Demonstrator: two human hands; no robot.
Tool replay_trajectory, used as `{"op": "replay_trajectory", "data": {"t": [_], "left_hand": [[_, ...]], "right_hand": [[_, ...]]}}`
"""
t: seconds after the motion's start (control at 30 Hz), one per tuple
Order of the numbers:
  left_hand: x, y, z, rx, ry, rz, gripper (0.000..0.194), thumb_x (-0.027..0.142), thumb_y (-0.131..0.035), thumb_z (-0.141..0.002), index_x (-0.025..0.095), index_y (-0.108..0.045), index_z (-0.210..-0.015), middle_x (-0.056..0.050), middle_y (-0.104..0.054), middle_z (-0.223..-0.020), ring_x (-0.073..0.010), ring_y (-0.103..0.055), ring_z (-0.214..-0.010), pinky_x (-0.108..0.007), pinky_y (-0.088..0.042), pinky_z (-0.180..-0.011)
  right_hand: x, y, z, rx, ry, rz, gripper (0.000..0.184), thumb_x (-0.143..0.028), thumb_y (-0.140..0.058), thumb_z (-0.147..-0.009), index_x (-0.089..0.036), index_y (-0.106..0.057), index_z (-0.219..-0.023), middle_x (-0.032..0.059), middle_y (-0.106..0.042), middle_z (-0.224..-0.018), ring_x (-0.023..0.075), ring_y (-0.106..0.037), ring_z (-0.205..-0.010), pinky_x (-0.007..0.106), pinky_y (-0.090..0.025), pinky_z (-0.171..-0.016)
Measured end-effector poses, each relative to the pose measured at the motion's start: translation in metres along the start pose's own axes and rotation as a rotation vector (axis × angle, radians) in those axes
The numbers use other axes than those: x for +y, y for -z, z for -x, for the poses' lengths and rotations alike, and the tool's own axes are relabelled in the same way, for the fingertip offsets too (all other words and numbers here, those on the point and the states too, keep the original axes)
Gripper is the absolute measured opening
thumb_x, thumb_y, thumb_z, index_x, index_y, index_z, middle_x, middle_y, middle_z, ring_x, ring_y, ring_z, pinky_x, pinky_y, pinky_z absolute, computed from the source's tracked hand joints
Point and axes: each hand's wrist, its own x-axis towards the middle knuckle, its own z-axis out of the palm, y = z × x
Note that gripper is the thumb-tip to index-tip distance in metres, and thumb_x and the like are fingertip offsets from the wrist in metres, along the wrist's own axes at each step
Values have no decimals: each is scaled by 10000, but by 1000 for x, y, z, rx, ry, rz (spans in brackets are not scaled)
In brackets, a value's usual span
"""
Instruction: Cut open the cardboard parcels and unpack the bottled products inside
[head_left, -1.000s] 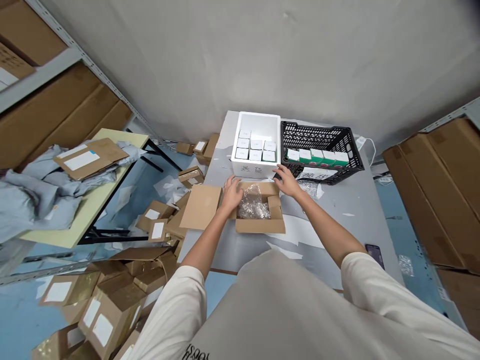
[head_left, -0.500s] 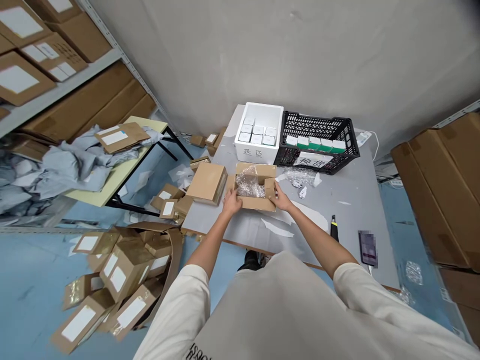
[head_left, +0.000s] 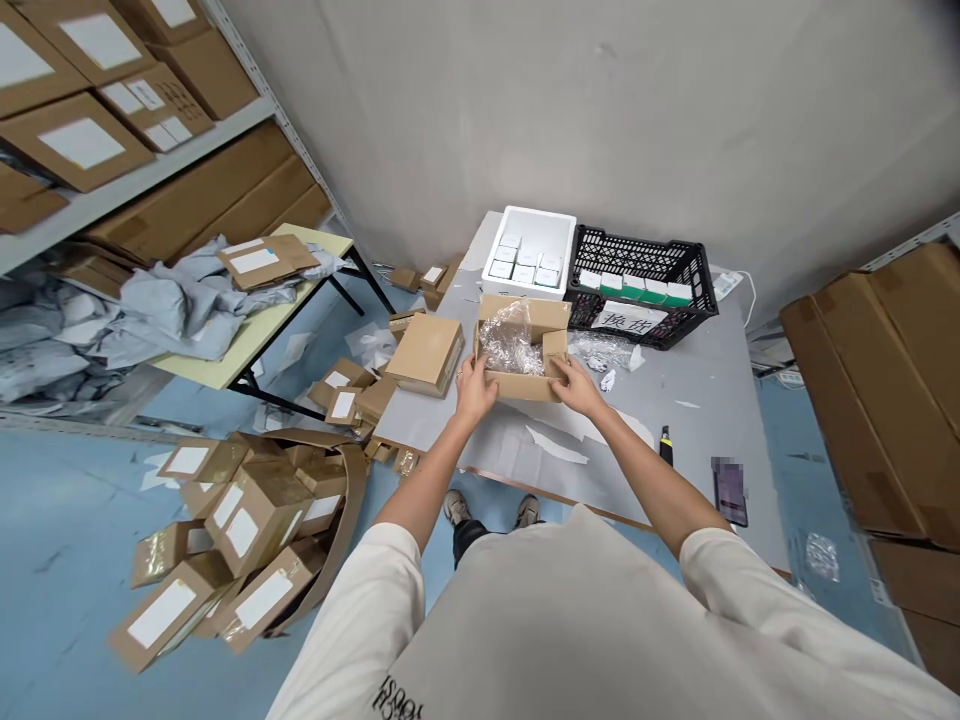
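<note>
An opened cardboard box with its flaps up is between my two hands above the grey table. Crumpled clear bubble wrap fills it; anything beneath the wrap is hidden. My left hand grips the box's left end, fingers curled round the edge. At the right end my right hand grips near a raised flap. Just left of the box lies a closed cardboard box. Behind it stand a white bin holding several small white boxes and a black crate holding several white-and-green boxes.
On the table lie a yellow-black utility knife, a phone, and plastic wrap. Cartons pile on the floor at left. A second table bears grey parcels. Tall cartons stand at right.
Both hands have raised or tilted the opened box slightly, and it now overlaps the white bin's front. The camera view has shifted; my feet now show below the table edge.
</note>
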Motion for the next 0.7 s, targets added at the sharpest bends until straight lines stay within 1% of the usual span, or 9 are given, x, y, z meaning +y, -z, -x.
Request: {"op": "replay_trajectory", "data": {"t": [0.1, 0.17, 0.23, 0.3, 0.4, 0.53, 0.6, 0.7], "left_hand": [[0, 34, -5, 95, -27, 17, 636, 285, -644, -854, 254, -507, -1474, -149, -392, -1545, -377, -402, -1450, -560, -362, -1201], [-8, 60, -8, 155, -36, 21, 639, 280, -637, -866, 249, -489, -1487, -153, -385, -1546, -369, -379, -1467, -549, -350, -1212], [-24, 87, -10, 195, -31, 23, 647, 273, -633, -873, 240, -472, -1499, -162, -374, -1550, -374, -364, -1478, -548, -342, -1217], [-48, 116, -10, 214, -12, 20, 647, 272, -633, -876, 238, -465, -1499, -166, -357, -1563, -382, -359, -1482, -558, -340, -1215], [-96, 159, -6, 236, 26, -5, 624, 287, -624, -891, 245, -463, -1493, -166, -339, -1576, -384, -352, -1489, -567, -340, -1212], [-167, 212, 9, 297, 91, -44, 653, 301, -604, -911, 237, -413, -1532, -174, -335, -1580, -380, -330, -1502, -560, -325, -1225], [-200, 235, 20, 320, 144, -57, 682, 300, -606, -908, 243, -384, -1550, -170, -338, -1582, -377, -331, -1503, -558, -320, -1231], [-246, 261, 37, 346, 231, -74, 688, 304, -611, -902, 253, -381, -1549, -168, -347, -1579, -384, -341, -1498, -577, -333, -1221]], "right_hand": [[-37, 0, -15, 100, 51, 6, 608, -363, -567, -885, -228, -580, -1478, 113, -377, -1650, 358, -326, -1536, 561, -327, -1236], [-64, -6, -27, 146, 101, 1, 595, -364, -563, -890, -218, -584, -1467, 119, -366, -1657, 353, -330, -1535, 561, -328, -1237], [-94, -17, -40, 169, 157, -6, 584, -368, -560, -900, -217, -579, -1464, 119, -370, -1654, 341, -344, -1530, 552, -345, -1231], [-127, -34, -54, 169, 201, -9, 573, -374, -556, -911, -225, -573, -1463, 114, -379, -1650, 333, -359, -1524, 549, -363, -1221], [-179, -70, -73, 132, 250, -14, 540, -376, -554, -921, -227, -594, -1439, 111, -401, -1641, 336, -378, -1514, 548, -377, -1210], [-246, -132, -96, 64, 318, -35, 502, -373, -546, -928, -224, -630, -1400, 103, -419, -1634, 329, -421, -1485, 533, -397, -1193], [-275, -165, -107, 30, 352, -29, 497, -372, -546, -929, -220, -640, -1392, 111, -437, -1622, 337, -434, -1468, 548, -394, -1183], [-312, -213, -122, -11, 396, 14, 468, -378, -566, -919, -230, -677, -1349, 117, -467, -1602, 384, -454, -1417, 625, -373, -1147]]}}
